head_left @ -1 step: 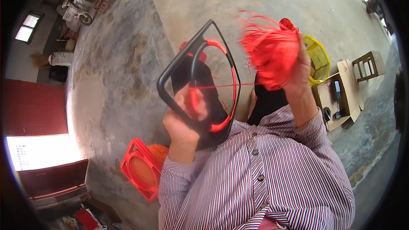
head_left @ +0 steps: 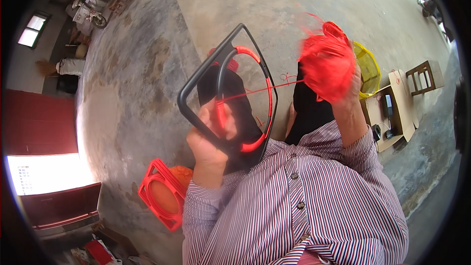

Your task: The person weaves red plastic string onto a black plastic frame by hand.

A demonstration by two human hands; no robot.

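Note:
My left hand [head_left: 208,140] is closed around the lower left side of a black frame [head_left: 192,81], held tilted above my lap. Inside the frame is a round ring [head_left: 270,105], partly bare black and partly wrapped in red. In my right hand [head_left: 349,93] is a loose bundle of red cord [head_left: 326,66], raised to the right of the frame and blurred by motion. A taut red strand [head_left: 265,89] runs from the bundle across the ring to the fingers of my left hand. My right fingers are mostly hidden behind the bundle.
Red frames with round openings [head_left: 164,194] rest on the floor by my left side. To the right stand a yellow mesh basket [head_left: 369,71], an open cardboard box [head_left: 403,105] with small dark devices, and a wooden stool [head_left: 428,77]. A motorbike [head_left: 93,17] is far left.
My right hand and the cord bundle have moved right and slightly down. The strand now slants upward to the right. The frame and left hand have barely shifted.

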